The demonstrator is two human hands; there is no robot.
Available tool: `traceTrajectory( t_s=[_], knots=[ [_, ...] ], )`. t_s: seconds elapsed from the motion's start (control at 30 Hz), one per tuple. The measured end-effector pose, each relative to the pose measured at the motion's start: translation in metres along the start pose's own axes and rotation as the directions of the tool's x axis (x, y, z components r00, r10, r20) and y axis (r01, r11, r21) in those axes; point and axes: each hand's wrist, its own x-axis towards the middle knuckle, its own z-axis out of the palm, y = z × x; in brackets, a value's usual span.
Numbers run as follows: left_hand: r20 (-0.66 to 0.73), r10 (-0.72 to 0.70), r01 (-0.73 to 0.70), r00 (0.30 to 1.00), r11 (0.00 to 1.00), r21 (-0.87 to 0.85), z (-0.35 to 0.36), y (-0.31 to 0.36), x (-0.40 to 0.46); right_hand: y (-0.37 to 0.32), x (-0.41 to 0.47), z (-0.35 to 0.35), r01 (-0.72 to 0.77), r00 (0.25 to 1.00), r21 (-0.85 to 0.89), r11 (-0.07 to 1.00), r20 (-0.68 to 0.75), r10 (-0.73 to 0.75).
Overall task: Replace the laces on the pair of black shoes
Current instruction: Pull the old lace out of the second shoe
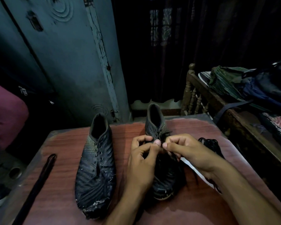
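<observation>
Two worn black shoes stand on a reddish wooden table (63,143), toes toward me. The left shoe (96,163) has bare eyelets and no lace. Over the right shoe (157,124), my left hand (143,158) and my right hand (185,151) meet above the eyelets. Each hand pinches a black lace (162,146) between thumb and fingertips. Most of that shoe's front is hidden under my hands. A bundle of black laces (209,143) lies on the table just right of my right hand, partly on a white paper (191,168).
A long black strip (40,177) lies along the table's left side. A teal metal cupboard (63,62) stands behind the table. To the right is a wooden bed frame (195,95) piled with clothes. A maroon bag (5,114) sits at far left.
</observation>
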Motion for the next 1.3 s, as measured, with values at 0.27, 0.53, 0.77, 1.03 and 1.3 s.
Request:
traceTrajectory(
  t_s=[0.27,0.53,0.77,1.03,1.3],
  knots=[
    [0.003,-0.042,0.042,0.999,0.999,-0.020,-0.002,-0.002,0.004,-0.002,-0.002,0.003,-0.046,0.999,-0.053,0.998,0.008,0.046],
    [0.135,0.089,-0.089,0.987,0.996,-0.005,-0.004,0.003,0.000,0.000,0.002,0.009,-0.063,0.993,0.016,0.998,-0.098,0.064],
    [0.029,0.041,-0.041,0.999,0.999,-0.011,-0.003,0.004,0.002,-0.001,0.002,0.007,-0.054,0.996,-0.041,0.998,-0.079,0.050],
    [0.038,0.064,-0.071,0.997,0.971,0.228,-0.006,0.001,0.000,-0.004,-0.002,0.003,-0.031,0.998,-0.090,0.995,0.051,0.036],
    [-0.079,0.166,-0.147,0.983,0.968,0.204,-0.003,0.001,-0.003,-0.003,-0.001,0.005,-0.021,0.999,-0.078,0.997,0.038,0.024]
  ],
)
